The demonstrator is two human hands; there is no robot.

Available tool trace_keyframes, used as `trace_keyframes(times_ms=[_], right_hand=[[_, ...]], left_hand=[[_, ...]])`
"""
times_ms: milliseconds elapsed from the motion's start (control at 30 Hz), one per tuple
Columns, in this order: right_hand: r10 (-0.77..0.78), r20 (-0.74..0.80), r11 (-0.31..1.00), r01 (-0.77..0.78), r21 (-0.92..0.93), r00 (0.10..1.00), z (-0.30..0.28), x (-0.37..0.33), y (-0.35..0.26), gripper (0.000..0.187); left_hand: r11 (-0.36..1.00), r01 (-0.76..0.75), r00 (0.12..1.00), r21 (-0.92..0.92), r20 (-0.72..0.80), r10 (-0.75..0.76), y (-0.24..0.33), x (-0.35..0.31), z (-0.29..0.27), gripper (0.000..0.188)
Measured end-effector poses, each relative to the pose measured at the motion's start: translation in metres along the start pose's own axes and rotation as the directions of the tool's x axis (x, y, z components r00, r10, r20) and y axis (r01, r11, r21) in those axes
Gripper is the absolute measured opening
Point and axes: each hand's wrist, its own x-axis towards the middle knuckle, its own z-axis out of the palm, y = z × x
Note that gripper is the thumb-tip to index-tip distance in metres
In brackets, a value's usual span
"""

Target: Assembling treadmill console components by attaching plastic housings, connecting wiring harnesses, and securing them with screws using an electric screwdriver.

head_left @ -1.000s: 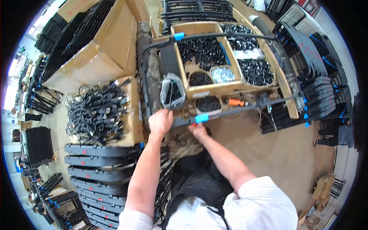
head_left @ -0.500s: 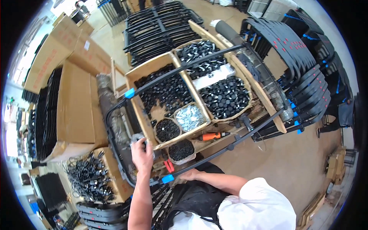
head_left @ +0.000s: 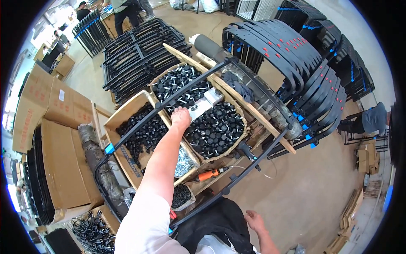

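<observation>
A black tubular frame (head_left: 270, 150) with blue tape marks lies across open cardboard boxes. My left arm reaches forward, and my left hand (head_left: 181, 117) curls over the frame's far tube, just beside a white packet (head_left: 205, 103) lying on black plastic caps (head_left: 215, 131). My right hand (head_left: 255, 220) hangs low by my body above the floor, fingers loose and holding nothing, apart from the frame's near tube.
More boxes of black caps (head_left: 141, 135) sit under the frame, with an orange power tool (head_left: 208, 174) and a bag of screws (head_left: 184, 158). Curved black parts (head_left: 304, 63) are stacked right, black frames (head_left: 139, 51) behind, cardboard cartons (head_left: 55, 165) left. A person (head_left: 372, 120) crouches far right.
My left hand went from the frame's near left corner out to its far tube. My right hand came off the near tube and dropped to my side. The view swung right.
</observation>
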Motion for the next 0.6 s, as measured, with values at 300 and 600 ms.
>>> trace_keyframes(times_ms=[300, 600], right_hand=[[0.084, 0.018, 0.996, -0.084, 0.002, 0.996, 0.012, -0.022, -0.001, 0.053], [0.057, -0.162, 0.997, -0.065, -0.045, 0.985, -0.031, -0.052, -0.017, 0.056]], left_hand=[[0.999, -0.003, 1.0, 0.044, 0.016, 0.003, -0.003, 0.003, 0.014, 0.07], [0.995, -0.077, 0.996, -0.068, -0.057, 0.073, 0.008, -0.01, -0.016, 0.072]])
